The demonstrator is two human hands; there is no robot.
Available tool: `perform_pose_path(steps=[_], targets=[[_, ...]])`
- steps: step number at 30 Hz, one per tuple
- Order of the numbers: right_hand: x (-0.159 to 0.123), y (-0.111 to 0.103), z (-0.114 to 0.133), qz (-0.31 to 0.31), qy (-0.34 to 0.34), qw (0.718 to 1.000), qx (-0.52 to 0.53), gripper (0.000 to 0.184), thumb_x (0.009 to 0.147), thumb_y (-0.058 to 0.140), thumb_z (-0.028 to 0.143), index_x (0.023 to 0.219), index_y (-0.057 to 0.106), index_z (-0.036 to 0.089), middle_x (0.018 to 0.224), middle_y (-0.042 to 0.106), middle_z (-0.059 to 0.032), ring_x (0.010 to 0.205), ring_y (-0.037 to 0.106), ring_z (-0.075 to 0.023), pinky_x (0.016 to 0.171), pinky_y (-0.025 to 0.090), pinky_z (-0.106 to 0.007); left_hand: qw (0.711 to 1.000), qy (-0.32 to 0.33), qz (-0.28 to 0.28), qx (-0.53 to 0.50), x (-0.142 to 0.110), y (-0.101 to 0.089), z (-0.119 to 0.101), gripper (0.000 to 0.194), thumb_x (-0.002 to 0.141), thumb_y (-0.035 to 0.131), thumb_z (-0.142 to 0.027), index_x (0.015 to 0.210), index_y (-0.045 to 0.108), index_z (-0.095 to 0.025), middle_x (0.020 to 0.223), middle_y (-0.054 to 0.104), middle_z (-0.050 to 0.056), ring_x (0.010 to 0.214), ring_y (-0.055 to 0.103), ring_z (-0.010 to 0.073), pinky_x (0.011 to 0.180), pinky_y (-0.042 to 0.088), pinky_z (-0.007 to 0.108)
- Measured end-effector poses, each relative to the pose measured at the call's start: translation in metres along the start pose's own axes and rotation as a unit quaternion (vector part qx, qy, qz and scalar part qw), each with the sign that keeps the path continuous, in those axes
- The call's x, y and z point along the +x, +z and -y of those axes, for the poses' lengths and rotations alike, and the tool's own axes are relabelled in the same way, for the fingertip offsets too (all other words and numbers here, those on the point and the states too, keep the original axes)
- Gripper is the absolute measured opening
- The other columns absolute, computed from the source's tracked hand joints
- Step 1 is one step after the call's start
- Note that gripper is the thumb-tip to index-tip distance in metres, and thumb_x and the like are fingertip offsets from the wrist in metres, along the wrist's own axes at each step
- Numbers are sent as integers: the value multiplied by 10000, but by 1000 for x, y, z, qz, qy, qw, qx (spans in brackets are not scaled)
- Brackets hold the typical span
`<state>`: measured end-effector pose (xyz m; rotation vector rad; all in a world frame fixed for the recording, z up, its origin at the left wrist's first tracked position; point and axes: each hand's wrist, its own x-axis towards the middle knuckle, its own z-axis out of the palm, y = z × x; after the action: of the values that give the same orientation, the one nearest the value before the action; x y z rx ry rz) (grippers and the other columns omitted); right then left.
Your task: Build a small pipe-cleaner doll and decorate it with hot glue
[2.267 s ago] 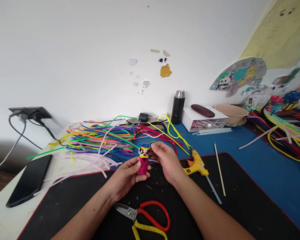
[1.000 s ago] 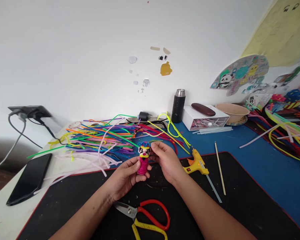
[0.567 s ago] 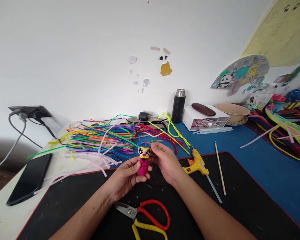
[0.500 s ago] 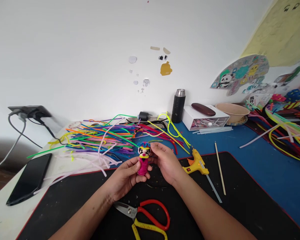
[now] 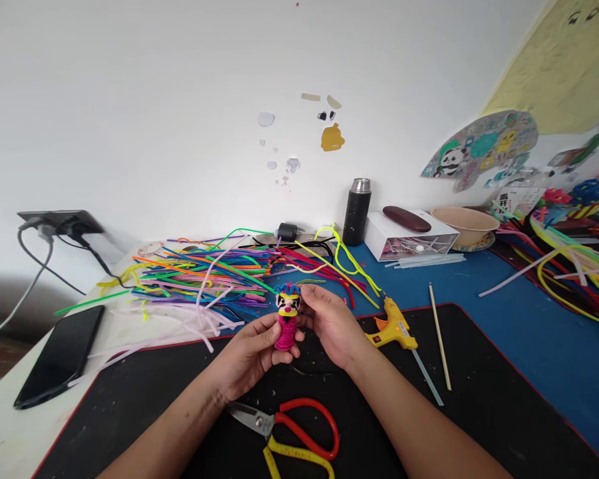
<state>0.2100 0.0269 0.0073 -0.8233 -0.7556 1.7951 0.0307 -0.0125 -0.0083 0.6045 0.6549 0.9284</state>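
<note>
Upright above the black mat is a small pipe-cleaner doll point(image 5: 286, 331) with a magenta body, a black-and-white face, yellow bands and a blue-and-pink headpiece. My left hand point(image 5: 253, 342) is closed around its body, thumb in front and fingers behind. On the other side, my right hand point(image 5: 332, 326) pinches the edge of the doll's head between thumb and fingers; part of that grip is hidden. Below the hands lie scissors point(image 5: 307, 426) with one red and one yellow handle. A yellow glue gun point(image 5: 394, 324) with a glue stick in its back rests right of my right hand.
Loose coloured pipe cleaners point(image 5: 204, 273) spread behind my hands, with another bundle point(image 5: 569, 259) far right. A phone point(image 5: 60, 356) lies left. A wooden stick point(image 5: 440, 336) is beyond the glue gun. Along the wall stand a black flask point(image 5: 357, 213), a white box point(image 5: 409, 236) and a bowl point(image 5: 464, 223).
</note>
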Motion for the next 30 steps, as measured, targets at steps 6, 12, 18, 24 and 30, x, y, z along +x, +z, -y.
perform_pose_path(steps=[6,12,18,24,30], targets=[[3,-3,-2,-4,-2,1000,-20,476,732,921,615,923,800,195,857,762,-45,796,686,-198,741,527,-315,993,73,-73,59,2,-3,-2,395,755,975,-405,990,773,-160,900,794,61,755,772,176,661,618,229],[3,-2,-2,-43,-57,994,-78,486,724,924,611,954,809,198,901,770,-52,866,698,-207,761,509,-314,956,154,-161,192,6,-7,-6,457,768,939,-513,1009,737,-182,909,733,16,802,710,158,687,593,242],[2,0,-2,-48,-82,989,-117,548,743,909,619,1098,781,222,998,790,-64,987,729,-255,798,535,-346,936,167,-148,272,5,-3,-5,493,800,878,-585,1033,702,-188,920,708,23,833,677,188,723,596,300],[4,1,-6,-37,-94,986,-134,555,700,951,560,1114,764,241,1125,788,-82,1150,713,-303,897,574,-403,924,181,-137,309,6,-2,0,463,841,837,-578,1058,684,-199,936,696,22,801,665,182,729,590,318],[4,0,-6,-30,-101,984,-140,540,732,934,554,1138,765,240,1142,785,-86,1174,711,-298,937,580,-411,916,188,-140,326,6,-5,3,398,874,813,-535,1049,658,-212,909,687,6,786,666,180,740,583,319]])
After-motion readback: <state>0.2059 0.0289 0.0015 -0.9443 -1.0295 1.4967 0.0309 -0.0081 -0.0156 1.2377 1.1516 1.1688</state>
